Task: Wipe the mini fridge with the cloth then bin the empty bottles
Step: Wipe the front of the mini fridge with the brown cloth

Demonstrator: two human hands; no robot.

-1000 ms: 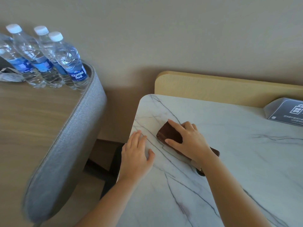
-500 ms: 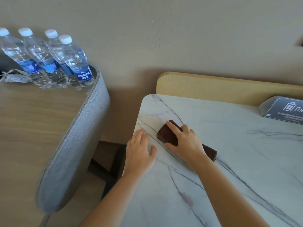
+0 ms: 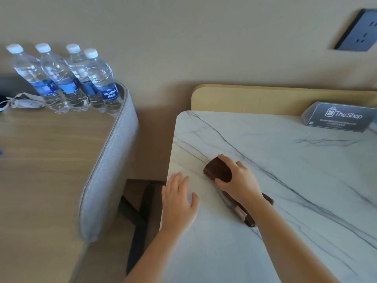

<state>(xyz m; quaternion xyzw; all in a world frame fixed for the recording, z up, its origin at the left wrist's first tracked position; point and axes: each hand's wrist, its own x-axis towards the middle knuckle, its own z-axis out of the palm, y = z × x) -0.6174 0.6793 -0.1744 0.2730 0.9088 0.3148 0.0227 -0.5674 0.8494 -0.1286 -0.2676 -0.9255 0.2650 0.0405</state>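
Head view: a person's right hand (image 3: 237,180) is gripping a folded dark brown cloth (image 3: 217,170), fingers curling over its far end and thumb pressing its near side, and is holding it down on a white marble-patterned top (image 3: 295,190). The rest of the cloth is trailing back under the right wrist, a pale tag showing near its tail. Just left of the cloth, the left hand (image 3: 179,203) is lying flat and relaxed on the same top beside its left edge, fingers straight and holding nothing.

Well to the left of the left hand and farther off, four clear bottles (image 3: 67,82) with white caps and blue labels are standing upright in a tight row on a wooden desk (image 3: 51,160), close against the wall; how full they are cannot be told. A grey padded rim (image 3: 110,166) is curving along the desk's side nearest the hands. A white corded item (image 3: 24,102) is lying left of the bottles.

Beyond the right hand, a pale wooden panel (image 3: 244,99) is backing the marble top. Farther right, a grey sign (image 3: 340,117) reading "The Shop" is sitting on the top, and a dark wall socket (image 3: 363,31) is showing above it.
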